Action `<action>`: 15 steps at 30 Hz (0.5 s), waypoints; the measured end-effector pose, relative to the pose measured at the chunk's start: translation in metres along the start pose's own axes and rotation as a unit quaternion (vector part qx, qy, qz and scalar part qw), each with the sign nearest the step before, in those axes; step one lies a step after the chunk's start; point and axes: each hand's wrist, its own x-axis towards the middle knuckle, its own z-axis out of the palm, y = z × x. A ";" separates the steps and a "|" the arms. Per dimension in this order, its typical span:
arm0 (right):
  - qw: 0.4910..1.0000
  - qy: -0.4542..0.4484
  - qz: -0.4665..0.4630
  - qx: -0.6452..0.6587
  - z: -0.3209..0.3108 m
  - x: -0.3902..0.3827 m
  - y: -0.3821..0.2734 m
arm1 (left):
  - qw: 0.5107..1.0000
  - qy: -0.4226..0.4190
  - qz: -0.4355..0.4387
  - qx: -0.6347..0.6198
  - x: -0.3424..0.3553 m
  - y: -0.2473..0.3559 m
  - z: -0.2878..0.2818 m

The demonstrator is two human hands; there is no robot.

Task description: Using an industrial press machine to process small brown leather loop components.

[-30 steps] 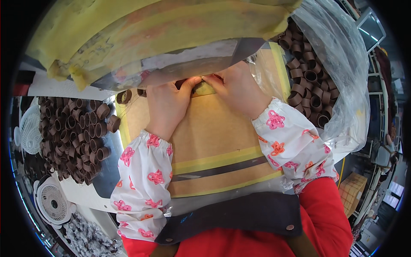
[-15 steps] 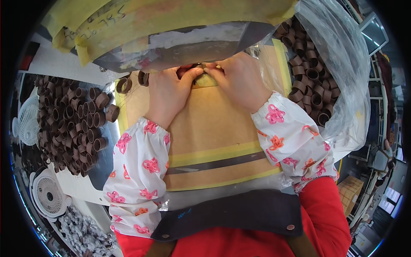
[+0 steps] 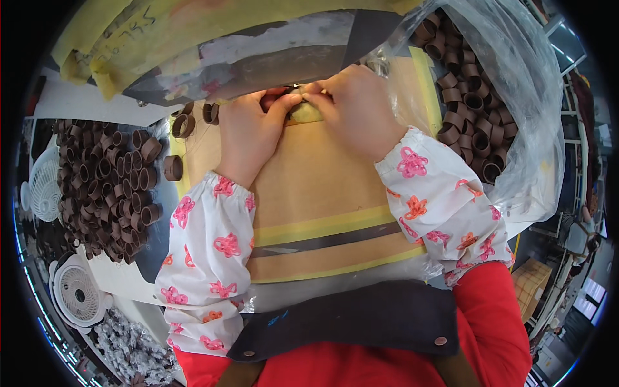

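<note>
Two hands meet over small yellowish pad [image 3: 304, 113]: left hand [image 3: 248, 132], right hand [image 3: 358, 109] pinch it, fingers curled; possibly soft, on smooth tan board [image 3: 316, 193].

White sleeve covers [image 3: 206, 258] carry pink and orange flowers over a red top [image 3: 490, 322]. The dark navy apron [image 3: 348, 319] has brown straps. A tan board [image 3: 322, 193] shows yellow and dark grey stripes. Brown rings [image 3: 103, 187] fill the pile; clear plastic bag [image 3: 516, 129] holds more.

Left hand [image 3: 248, 132] and right hand [image 3: 358, 106] pinch a small yellowish piece [image 3: 304, 113] on the tan board [image 3: 316, 193]; brown rings [image 3: 109, 187] lie left.
</note>
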 end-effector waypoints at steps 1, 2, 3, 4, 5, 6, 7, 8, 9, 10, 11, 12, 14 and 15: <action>1.000 0.017 -0.005 -0.004 0.000 -0.001 0.002 | 1.000 0.004 0.014 0.004 0.000 0.001 0.002; 0.999 0.036 -0.012 -0.012 -0.002 -0.002 0.002 | 0.999 0.009 0.031 0.006 0.001 0.004 0.003; 0.999 0.030 -0.010 -0.008 -0.003 -0.002 0.002 | 0.999 0.007 0.032 0.008 0.002 0.004 0.003; 1.000 0.024 -0.009 -0.004 -0.003 -0.003 0.001 | 0.999 0.005 0.034 0.010 0.002 0.003 0.004; 1.000 0.024 -0.011 -0.002 -0.005 0.000 0.000 | 0.999 0.007 0.040 0.013 0.004 0.004 0.001; 0.999 0.029 -0.010 0.022 -0.003 0.000 0.001 | 0.999 0.008 0.047 0.019 0.004 0.005 0.000; 0.998 0.034 -0.009 0.046 0.001 -0.003 0.004 | 0.998 0.009 0.055 0.026 0.003 0.005 0.000; 0.997 0.041 -0.008 0.068 0.003 -0.004 0.007 | 0.997 0.010 0.065 0.031 0.003 0.005 0.000; 0.996 0.033 -0.008 0.084 0.004 -0.003 0.009 | 0.996 0.004 0.074 0.048 0.004 0.007 -0.001; 0.995 0.025 -0.008 0.100 0.002 -0.003 0.012 | 0.994 -0.003 0.084 0.064 0.005 0.010 -0.004; 0.993 0.015 -0.010 0.120 0.001 -0.001 0.013 | 0.992 -0.008 0.090 0.083 0.005 0.009 -0.006; 0.993 -0.015 -0.001 0.114 -0.002 -0.005 0.012 | 0.989 -0.008 0.126 0.071 0.003 0.008 -0.008; 0.989 -0.020 -0.017 0.146 -0.009 -0.021 0.001 | 0.993 -0.070 0.093 0.028 -0.013 0.011 -0.016; 0.987 -0.023 -0.022 0.160 -0.012 -0.029 -0.004 | 0.992 -0.104 0.076 0.004 -0.020 0.012 -0.019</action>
